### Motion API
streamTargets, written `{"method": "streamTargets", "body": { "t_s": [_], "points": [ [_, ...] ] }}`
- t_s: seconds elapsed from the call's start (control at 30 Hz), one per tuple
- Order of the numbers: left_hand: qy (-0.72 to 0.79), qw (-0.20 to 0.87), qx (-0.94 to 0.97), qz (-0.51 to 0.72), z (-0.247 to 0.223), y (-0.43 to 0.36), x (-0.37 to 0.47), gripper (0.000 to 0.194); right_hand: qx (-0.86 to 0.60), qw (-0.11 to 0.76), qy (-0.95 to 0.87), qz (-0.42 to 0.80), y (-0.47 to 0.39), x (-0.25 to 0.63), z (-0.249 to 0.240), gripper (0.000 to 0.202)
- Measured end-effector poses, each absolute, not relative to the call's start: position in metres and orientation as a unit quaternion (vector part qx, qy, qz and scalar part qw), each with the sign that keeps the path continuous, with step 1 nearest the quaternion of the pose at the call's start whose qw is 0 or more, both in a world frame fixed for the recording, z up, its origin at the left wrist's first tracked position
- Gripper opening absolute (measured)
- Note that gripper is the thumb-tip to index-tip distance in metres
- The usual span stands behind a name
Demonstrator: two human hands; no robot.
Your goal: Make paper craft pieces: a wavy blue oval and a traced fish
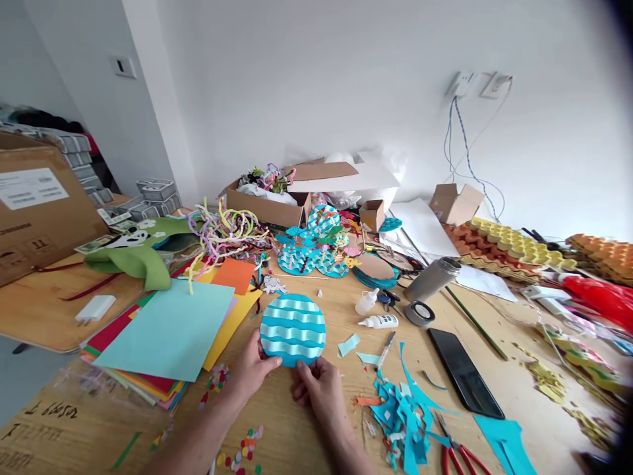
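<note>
A round blue paper disc (293, 323) with wavy pale-blue paper strips across it is held up over the table's near middle. My left hand (254, 363) grips its lower left edge, thumb in front and fingers behind. At the bottom edge, my right hand (319, 382) pinches it between thumb and curled fingers. Two small glue bottles, one squat (366, 301) and one lying on its side (380, 321), are behind and to the right of the disc. Pale-blue paper scraps (349, 345) and a slim pen-like tool (385, 351) lie right of my right hand.
Coloured paper sheets (168, 330) are stacked at left. Decorated blue discs (316, 247) and pipe cleaners (232, 231) lie farther back. On the right are a phone (465, 373), a grey bottle (432, 280), blue offcuts (410, 422), red-handled pliers (457, 452) and egg trays (514, 244).
</note>
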State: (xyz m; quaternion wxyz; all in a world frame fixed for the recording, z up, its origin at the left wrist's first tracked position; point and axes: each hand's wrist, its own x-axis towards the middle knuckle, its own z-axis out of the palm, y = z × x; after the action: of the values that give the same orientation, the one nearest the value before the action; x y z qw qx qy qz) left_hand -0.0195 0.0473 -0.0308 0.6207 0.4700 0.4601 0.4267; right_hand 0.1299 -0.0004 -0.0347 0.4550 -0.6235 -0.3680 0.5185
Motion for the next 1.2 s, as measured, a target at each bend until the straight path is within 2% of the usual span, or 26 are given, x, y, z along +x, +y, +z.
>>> {"method": "streamTargets", "body": {
  "t_s": [0.47, 0.77, 0.9, 1.07, 1.2],
  "points": [
    [0.478, 0.614, 0.47, 0.416, -0.03, 0.047, -0.02, 0.039, -0.611, 0.46, -0.375, 0.524, -0.001, 0.131, -0.031, 0.049],
    [0.459, 0.629, 0.452, 0.436, -0.023, 0.044, -0.018, 0.038, -0.574, 0.495, -0.371, 0.537, -0.005, 0.132, -0.024, 0.052],
    [0.442, 0.636, 0.462, 0.432, -0.024, 0.043, -0.017, 0.046, -0.538, 0.513, -0.362, 0.562, -0.006, 0.138, -0.02, 0.051],
    [0.432, 0.637, 0.465, 0.437, -0.024, 0.042, -0.018, 0.069, -0.522, 0.569, -0.281, 0.57, -0.004, 0.153, -0.018, 0.046],
    [0.447, 0.623, 0.455, 0.454, -0.019, 0.043, -0.019, 0.071, -0.533, 0.593, -0.235, 0.556, -0.001, 0.162, -0.014, 0.045]
  ]
}}
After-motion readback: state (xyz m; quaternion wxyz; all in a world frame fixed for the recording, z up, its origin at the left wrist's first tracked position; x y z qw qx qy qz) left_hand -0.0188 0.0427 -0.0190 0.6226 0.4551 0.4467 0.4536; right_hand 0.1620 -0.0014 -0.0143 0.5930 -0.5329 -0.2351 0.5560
